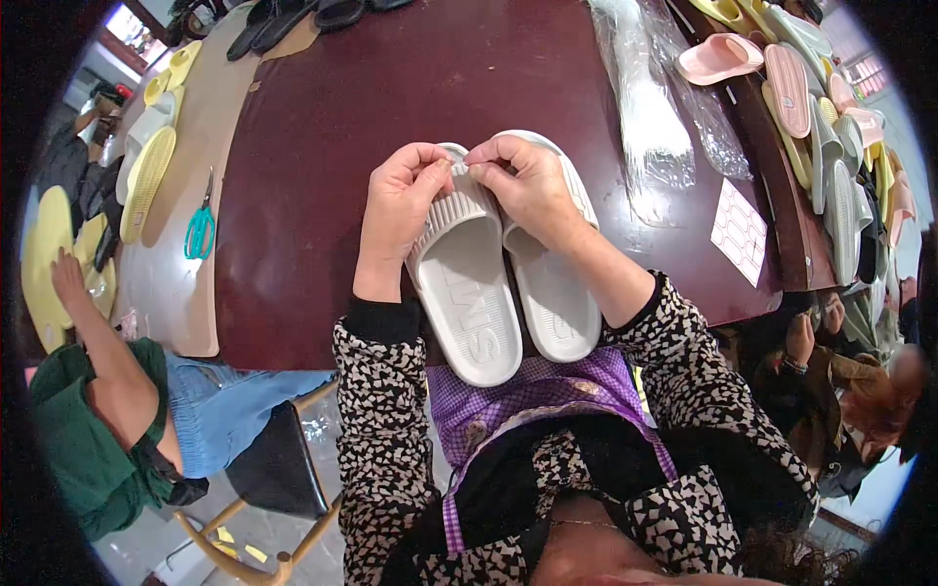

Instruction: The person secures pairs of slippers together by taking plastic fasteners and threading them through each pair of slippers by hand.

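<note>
A pair of light grey slide slippers lies side by side in front of me, the left slipper [471, 303] and the right slipper [559, 305], heels toward me. Both have ribbed straps. Over the toe of the left slipper, my left hand [401, 200] pinches thumb against forefinger. Close beside it, my right hand [532, 190] pinches in the same way, its wrist above the right slipper's strap. The fingertips nearly meet between the two toes. Whatever they pinch is too small to make out.
Teal-handled scissors [200, 230] lie at the left on the dark red table [293, 195]. Clear plastic bags [650, 117] and a sheet of labels [740, 231] are at the right. Yellow, pink and grey slippers line both sides. A co-worker's hand [70, 281] touches a yellow slipper.
</note>
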The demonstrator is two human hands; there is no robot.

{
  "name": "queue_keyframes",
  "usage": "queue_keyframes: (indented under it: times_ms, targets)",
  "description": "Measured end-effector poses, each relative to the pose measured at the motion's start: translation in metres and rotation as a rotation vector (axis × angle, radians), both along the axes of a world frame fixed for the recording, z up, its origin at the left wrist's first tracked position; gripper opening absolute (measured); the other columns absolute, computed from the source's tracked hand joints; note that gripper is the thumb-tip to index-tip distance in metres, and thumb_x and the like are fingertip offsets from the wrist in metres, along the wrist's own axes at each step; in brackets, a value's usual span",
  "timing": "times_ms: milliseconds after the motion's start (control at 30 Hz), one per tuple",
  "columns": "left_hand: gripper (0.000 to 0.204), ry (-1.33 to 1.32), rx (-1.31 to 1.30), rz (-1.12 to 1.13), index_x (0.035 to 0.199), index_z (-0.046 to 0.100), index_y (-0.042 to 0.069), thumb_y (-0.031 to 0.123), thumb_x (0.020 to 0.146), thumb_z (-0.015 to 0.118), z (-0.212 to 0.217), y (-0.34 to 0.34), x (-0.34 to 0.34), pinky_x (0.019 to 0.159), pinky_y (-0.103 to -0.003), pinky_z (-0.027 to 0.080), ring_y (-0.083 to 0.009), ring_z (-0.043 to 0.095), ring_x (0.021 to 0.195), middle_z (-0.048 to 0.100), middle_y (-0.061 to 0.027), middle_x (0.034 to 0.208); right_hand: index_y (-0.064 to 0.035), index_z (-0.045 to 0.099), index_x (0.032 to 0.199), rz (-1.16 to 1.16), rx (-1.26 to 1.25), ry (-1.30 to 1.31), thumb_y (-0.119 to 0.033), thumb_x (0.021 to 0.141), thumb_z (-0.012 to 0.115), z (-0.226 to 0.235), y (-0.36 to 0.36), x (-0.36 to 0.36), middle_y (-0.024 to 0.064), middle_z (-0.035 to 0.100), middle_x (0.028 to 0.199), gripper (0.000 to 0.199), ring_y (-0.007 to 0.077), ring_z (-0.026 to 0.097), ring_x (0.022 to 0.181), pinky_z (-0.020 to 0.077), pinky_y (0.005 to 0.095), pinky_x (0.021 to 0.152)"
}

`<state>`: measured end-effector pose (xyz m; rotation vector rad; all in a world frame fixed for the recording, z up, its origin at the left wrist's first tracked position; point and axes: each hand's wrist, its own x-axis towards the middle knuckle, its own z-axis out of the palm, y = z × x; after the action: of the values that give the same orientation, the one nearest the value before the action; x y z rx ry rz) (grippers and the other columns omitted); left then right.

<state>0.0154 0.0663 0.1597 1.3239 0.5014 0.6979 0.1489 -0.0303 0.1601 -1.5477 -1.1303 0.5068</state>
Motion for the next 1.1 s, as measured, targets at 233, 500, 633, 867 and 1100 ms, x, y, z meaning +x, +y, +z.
queue_keyframes:
  times_ms: [233, 500, 633, 867, 1100]
  targets:
    - [0.009, 0.030, 0.048, -0.017, 0.090, 0.060, 0.000, 0.008, 0.087, 0.057, 0.000, 0.002, 0.000, 0.062, -0.018, 0.043, -0.0038, 0.052, 0.066, 0.057, 0.0014, 0.072, -0.0007, 0.064, 0.089, 0.003, 0.030, 0.010, -0.004, 0.080, 0.061, 0.001, 0.000, 0.000, 0.0096, 0.065, 0.082, 0.011, 0.0165, 0.061, 0.076, 0.0488, 0.0278, 0.069]
    - [0.008, 0.063, 0.054, -0.012, 0.087, 0.063, 0.000, 0.007, 0.085, 0.058, 0.002, 0.000, -0.001, 0.062, -0.018, 0.043, -0.0039, 0.052, 0.067, 0.058, 0.0016, 0.072, -0.0009, 0.055, 0.101, 0.056, 0.051, 0.055, 0.003, 0.082, 0.059, 0.001, 0.000, 0.001, 0.0021, 0.062, 0.080, 0.020, 0.0063, 0.056, 0.076, 0.0466, 0.0210, 0.068]
    - [0.008, 0.056, 0.065, -0.011, 0.086, 0.064, 0.000, 0.005, 0.084, 0.059, 0.001, -0.002, -0.002, 0.062, -0.018, 0.043, -0.0039, 0.052, 0.067, 0.058, 0.0018, 0.073, -0.0019, 0.052, 0.103, 0.075, 0.071, 0.047, 0.005, 0.081, 0.058, 0.004, -0.003, -0.002, 0.0017, 0.061, 0.080, 0.023, 0.0056, 0.056, 0.075, 0.0461, 0.0205, 0.067]
    - [0.009, 0.025, 0.025, -0.031, 0.087, 0.066, -0.001, 0.003, 0.082, 0.060, -0.001, -0.002, 0.001, 0.061, -0.019, 0.044, -0.0040, 0.053, 0.067, 0.060, 0.0017, 0.076, -0.0028, 0.051, 0.102, 0.096, 0.086, 0.065, 0.006, 0.081, 0.056, 0.008, -0.006, -0.002, 0.0014, 0.061, 0.080, 0.023, 0.0053, 0.056, 0.074, 0.0460, 0.0203, 0.067]
    - [0.008, 0.050, 0.048, -0.047, 0.086, 0.066, -0.001, 0.002, 0.081, 0.060, 0.001, 0.001, 0.002, 0.061, -0.019, 0.044, -0.0039, 0.052, 0.067, 0.060, 0.0018, 0.074, -0.0029, 0.050, 0.100, 0.122, 0.141, 0.062, 0.006, 0.081, 0.057, 0.003, -0.002, 0.002, 0.0001, 0.058, 0.080, 0.022, 0.0050, 0.055, 0.074, 0.0459, 0.0193, 0.067]
